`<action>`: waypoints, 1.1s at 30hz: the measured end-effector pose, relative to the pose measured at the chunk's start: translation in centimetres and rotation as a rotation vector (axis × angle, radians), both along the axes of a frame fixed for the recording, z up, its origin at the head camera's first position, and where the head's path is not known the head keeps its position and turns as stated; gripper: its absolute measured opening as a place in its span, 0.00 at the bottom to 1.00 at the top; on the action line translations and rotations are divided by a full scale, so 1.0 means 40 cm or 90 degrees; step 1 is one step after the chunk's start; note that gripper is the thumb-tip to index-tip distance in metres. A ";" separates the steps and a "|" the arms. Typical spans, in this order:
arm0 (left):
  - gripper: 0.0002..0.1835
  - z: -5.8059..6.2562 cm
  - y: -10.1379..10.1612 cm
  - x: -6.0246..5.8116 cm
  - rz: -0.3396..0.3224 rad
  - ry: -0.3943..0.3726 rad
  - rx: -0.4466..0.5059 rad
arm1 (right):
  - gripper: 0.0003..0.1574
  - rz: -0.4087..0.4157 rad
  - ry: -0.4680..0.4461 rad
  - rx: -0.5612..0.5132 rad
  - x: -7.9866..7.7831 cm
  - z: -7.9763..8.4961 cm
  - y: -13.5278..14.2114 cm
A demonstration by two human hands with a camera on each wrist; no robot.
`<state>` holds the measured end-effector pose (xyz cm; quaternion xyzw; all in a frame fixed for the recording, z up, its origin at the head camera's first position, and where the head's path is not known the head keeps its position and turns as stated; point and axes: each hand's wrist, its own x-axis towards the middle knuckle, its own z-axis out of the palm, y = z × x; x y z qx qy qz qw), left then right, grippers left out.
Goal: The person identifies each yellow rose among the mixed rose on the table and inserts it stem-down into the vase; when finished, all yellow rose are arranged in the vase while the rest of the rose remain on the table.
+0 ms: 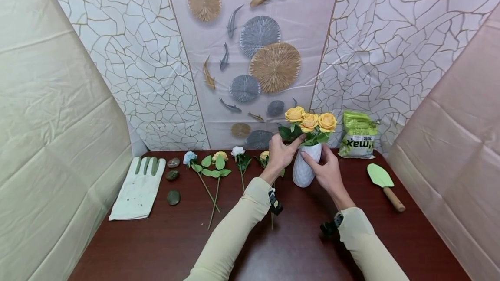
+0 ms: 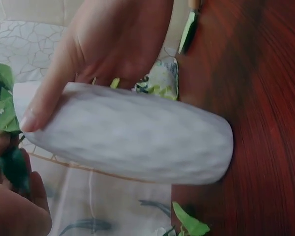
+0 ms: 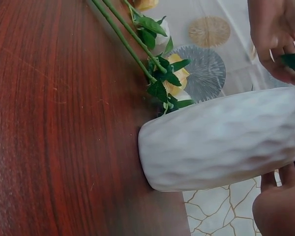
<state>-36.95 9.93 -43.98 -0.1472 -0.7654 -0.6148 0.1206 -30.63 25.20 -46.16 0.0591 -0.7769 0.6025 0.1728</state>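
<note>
A white textured vase (image 1: 304,172) stands tilted on the dark wood table, three yellow roses (image 1: 308,122) rising from its mouth. My right hand (image 1: 329,171) grips the vase near its rim; its thumb lies across the white side in the left wrist view. At the left of the mouth, my left hand (image 1: 282,153) has its fingers curled about the dark green leaves (image 2: 14,169) of a yellow rose. The stems inside the vase are hidden. Behind my left forearm, another yellow rose (image 1: 264,155) lies on the table, partly covered.
On the left lie a white glove (image 1: 134,194), dark stones (image 1: 173,197), a blue rose (image 1: 189,158), a yellow rose (image 1: 220,155) and a white rose (image 1: 237,151). A green bag (image 1: 357,135) stands at the back right, with a trowel (image 1: 380,176) before it.
</note>
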 end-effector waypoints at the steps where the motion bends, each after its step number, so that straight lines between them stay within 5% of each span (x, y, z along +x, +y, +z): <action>1: 0.17 0.001 0.002 0.000 -0.002 0.005 0.006 | 0.38 -0.001 0.001 0.000 0.000 0.000 -0.001; 7: 0.17 0.000 0.013 0.002 -0.017 0.018 0.044 | 0.38 0.003 -0.006 -0.005 -0.001 0.004 -0.006; 11: 0.15 -0.013 0.010 0.000 0.014 0.043 0.010 | 0.38 0.005 -0.004 -0.004 -0.003 0.003 -0.008; 16: 0.16 -0.030 0.021 0.009 0.005 0.066 0.000 | 0.39 0.008 0.012 -0.011 -0.003 0.001 0.001; 22: 0.19 -0.040 0.026 0.020 0.013 0.040 0.082 | 0.38 0.015 -0.005 -0.013 -0.001 0.004 -0.003; 28: 0.16 -0.036 0.023 0.012 0.006 -0.030 0.094 | 0.39 0.002 -0.008 -0.008 0.003 0.005 -0.004; 33: 0.16 -0.030 0.016 -0.001 -0.046 -0.107 0.114 | 0.39 -0.002 -0.007 -0.011 0.002 0.005 -0.002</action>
